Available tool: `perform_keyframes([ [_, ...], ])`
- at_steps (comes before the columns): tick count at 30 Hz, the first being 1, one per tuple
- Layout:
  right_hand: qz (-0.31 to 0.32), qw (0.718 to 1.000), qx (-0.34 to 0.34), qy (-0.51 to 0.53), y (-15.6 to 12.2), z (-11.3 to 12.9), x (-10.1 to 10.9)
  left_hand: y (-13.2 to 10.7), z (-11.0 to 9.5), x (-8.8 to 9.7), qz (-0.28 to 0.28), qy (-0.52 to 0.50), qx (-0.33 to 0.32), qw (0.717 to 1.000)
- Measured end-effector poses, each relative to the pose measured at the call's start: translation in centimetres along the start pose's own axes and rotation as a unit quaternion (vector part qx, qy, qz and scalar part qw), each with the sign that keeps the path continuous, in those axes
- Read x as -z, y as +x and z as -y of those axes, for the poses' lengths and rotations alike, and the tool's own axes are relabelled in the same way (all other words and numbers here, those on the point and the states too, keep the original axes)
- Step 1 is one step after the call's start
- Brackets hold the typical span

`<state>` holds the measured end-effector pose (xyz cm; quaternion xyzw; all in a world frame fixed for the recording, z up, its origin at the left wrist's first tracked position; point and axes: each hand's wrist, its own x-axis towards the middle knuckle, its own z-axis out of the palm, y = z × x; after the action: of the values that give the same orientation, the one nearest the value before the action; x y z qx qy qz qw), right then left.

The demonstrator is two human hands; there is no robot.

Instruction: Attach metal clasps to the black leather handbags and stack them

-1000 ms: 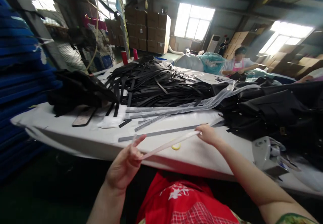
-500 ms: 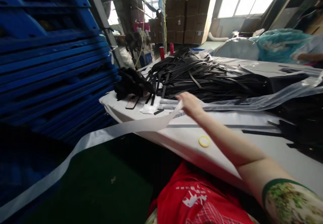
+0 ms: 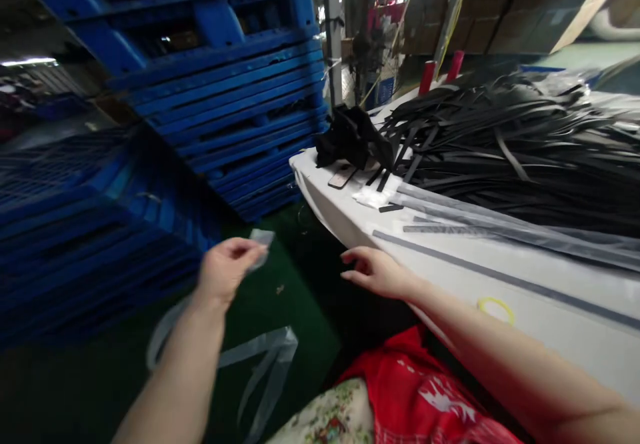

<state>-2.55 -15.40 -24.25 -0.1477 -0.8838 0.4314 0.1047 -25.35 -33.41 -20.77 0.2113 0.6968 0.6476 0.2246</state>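
Note:
My left hand (image 3: 229,267) pinches one end of a translucent plastic strip (image 3: 283,344), held over the dark green floor left of the table. The rest of the strip hangs in loose folds below and behind my forearm. My right hand (image 3: 373,271) is in the air by the table's front edge, thumb and forefinger apart, with nothing between them. Nearest to it on the white table (image 3: 450,257) lies a long grey strip (image 3: 500,276). More translucent strips (image 3: 500,221) lie farther back, beside a big heap of black strips (image 3: 505,144).
Stacked blue pallets (image 3: 240,97) rise at the left, beyond the table corner. A phone (image 3: 343,176), a black cloth bundle (image 3: 353,137) and a yellow ring (image 3: 495,309) lie on the table. Two red cones (image 3: 427,77) stand at its far edge.
My view has swung left. The right hand has let go of the translucent strip and moved off the table; my left hand has come into view with a strip end in its fingers.

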Motion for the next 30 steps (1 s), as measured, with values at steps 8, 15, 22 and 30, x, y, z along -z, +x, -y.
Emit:
perform_keyframes([
  [8, -0.113, 0.975, -0.107, 0.161, -2.7, -2.5, 2.6, -3.4, 5.4, -16.1, 0.328, -0.105, 0.065, 0.937],
  [15, -0.098, 0.980, -0.105, 0.135, -4.8, -4.9, 4.8, -4.5, 7.7, -19.3, 0.514, 0.037, 0.008, 0.857],
  [22, -0.155, 0.801, -0.410, -0.408, -9.2, -14.3, 15.2, -5.2, 10.3, -20.6, 0.505, 0.053, 0.040, 0.860],
  [30, -0.102, 0.726, -0.463, -0.498, -13.7, -18.8, 17.4, -6.0, 10.6, -22.5, 0.499, 0.068, 0.043, 0.863],
])
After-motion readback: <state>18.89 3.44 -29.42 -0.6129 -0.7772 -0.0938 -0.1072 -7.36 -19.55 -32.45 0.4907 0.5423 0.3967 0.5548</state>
